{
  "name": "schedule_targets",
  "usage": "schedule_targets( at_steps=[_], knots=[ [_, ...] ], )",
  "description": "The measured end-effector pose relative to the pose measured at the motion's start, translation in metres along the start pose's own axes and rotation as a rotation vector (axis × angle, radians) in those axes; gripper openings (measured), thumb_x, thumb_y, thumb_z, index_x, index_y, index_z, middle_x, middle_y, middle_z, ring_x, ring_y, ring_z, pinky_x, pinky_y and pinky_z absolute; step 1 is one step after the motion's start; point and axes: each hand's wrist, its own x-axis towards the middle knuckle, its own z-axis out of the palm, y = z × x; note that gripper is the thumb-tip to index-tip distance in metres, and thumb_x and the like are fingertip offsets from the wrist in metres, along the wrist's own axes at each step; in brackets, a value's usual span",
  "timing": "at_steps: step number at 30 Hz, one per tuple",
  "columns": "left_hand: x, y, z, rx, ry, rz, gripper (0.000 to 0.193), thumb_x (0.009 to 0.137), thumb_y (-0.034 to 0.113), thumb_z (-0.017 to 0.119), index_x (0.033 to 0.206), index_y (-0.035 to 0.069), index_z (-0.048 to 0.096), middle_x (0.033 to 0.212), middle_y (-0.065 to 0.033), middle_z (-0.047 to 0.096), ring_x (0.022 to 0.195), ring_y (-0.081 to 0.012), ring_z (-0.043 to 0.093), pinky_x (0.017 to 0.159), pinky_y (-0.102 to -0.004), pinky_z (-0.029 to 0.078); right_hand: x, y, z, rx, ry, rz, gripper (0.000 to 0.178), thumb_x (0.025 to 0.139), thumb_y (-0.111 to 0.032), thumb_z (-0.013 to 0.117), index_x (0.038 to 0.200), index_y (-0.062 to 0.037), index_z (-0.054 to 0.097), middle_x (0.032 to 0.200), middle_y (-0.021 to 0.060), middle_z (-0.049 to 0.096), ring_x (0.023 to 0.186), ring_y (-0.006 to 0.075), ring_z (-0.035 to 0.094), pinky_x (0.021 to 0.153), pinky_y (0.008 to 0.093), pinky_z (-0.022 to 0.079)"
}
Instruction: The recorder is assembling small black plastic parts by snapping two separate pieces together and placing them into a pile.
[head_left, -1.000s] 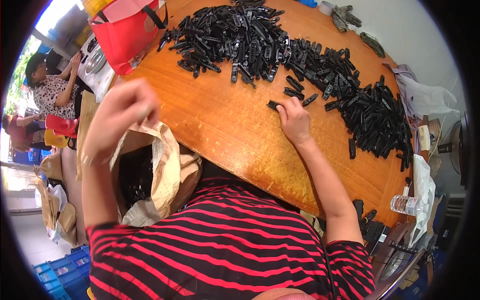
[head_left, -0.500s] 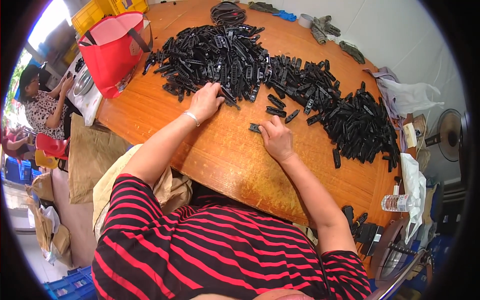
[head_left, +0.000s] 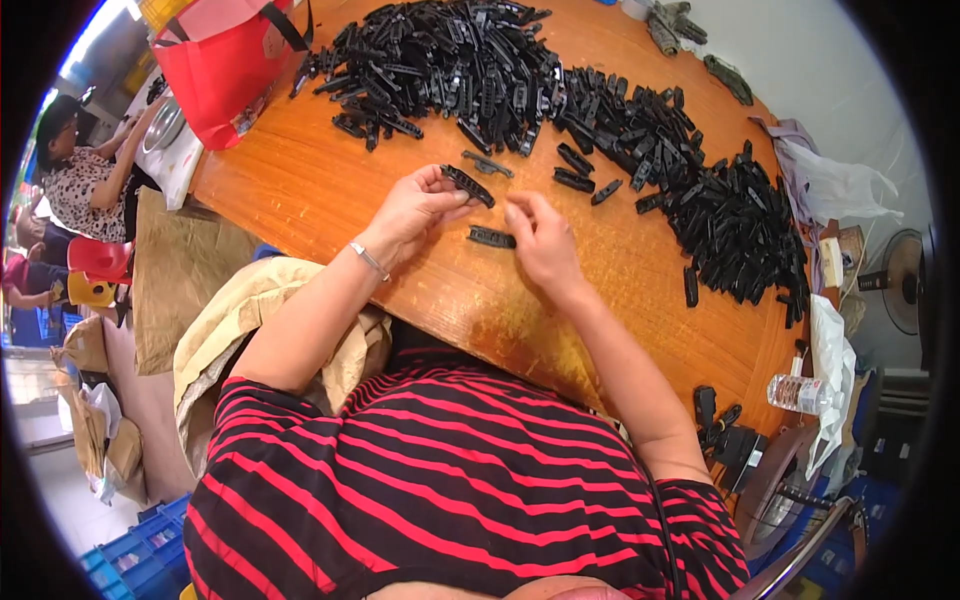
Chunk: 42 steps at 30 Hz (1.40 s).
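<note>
My left hand [head_left: 412,208] holds a long black plastic part [head_left: 468,185] by its left end, lifted just above the round wooden table [head_left: 300,190]. My right hand [head_left: 540,240] hovers beside it with fingers apart, its fingertips close to a second black part [head_left: 491,237] lying flat on the wood. Another single part [head_left: 487,163] lies just beyond my hands. A large heap of the same black parts [head_left: 470,70] curves across the far side of the table and down its right side [head_left: 740,225].
A red bag [head_left: 225,70] stands at the table's far left edge. A tan sack [head_left: 250,320] sits open by my left side. Another person [head_left: 85,180] sits at the far left. A water bottle [head_left: 800,393] and a fan [head_left: 905,280] are at the right.
My left hand has drawn back from the heap with a black part in its fingers. My right hand has slid slightly toward it, near a part on the table.
</note>
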Motion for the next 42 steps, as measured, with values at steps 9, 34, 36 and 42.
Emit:
schedule_targets(
  at_steps=[9, 34, 36, 42],
  knots=[
    [-0.01, -0.012, 0.009, 0.301, -0.029, -0.097, 0.023, 0.086, 0.001, 0.066, 0.106, 0.003, 0.056, 0.095, -0.004, 0.063, 0.082, -0.0106, 0.064, 0.072, -0.021, 0.055, 0.007, -0.006, -0.023, 0.747, -0.298, 0.692, 0.015, 0.094, -0.016, 0.061, 0.095, -0.0012, 0.059, 0.068, 0.0011, 0.061, 0.047, 0.0057, 0.051, 0.041, 0.0207, 0.042],
    [0.007, -0.02, 0.004, 0.783, 0.035, -0.119, 0.016, 0.087, 0.01, 0.07, 0.083, 0.002, 0.056, 0.069, -0.0024, 0.059, 0.055, -0.0074, 0.053, 0.048, -0.0215, 0.043, 0.025, -0.019, -0.022, 0.235, -0.599, 0.724, 0.025, 0.093, -0.02, 0.063, 0.087, -0.0023, 0.046, 0.059, 0.0051, 0.058, 0.041, 0.0097, 0.05, 0.036, 0.0254, 0.039],
    [0.007, -0.02, 0.001, 0.815, 0.027, -0.105, 0.017, 0.087, 0.01, 0.07, 0.083, 0.002, 0.056, 0.069, -0.0022, 0.06, 0.056, -0.0075, 0.053, 0.049, -0.0218, 0.044, 0.027, -0.017, -0.021, 0.233, -0.63, 0.733, 0.025, 0.094, -0.02, 0.062, 0.087, -0.0025, 0.045, 0.059, 0.0053, 0.058, 0.041, 0.0101, 0.05, 0.035, 0.0256, 0.039],
    [0.009, -0.023, -0.001, 0.871, 0.036, -0.079, 0.018, 0.085, 0.012, 0.073, 0.083, 0.002, 0.057, 0.069, -0.0008, 0.059, 0.059, -0.0075, 0.054, 0.052, -0.0225, 0.045, 0.026, -0.01, -0.019, 0.174, -0.651, 0.674, 0.027, 0.093, -0.02, 0.063, 0.084, -0.0026, 0.045, 0.058, 0.0054, 0.057, 0.041, 0.0112, 0.051, 0.036, 0.0265, 0.04]
  ],
)
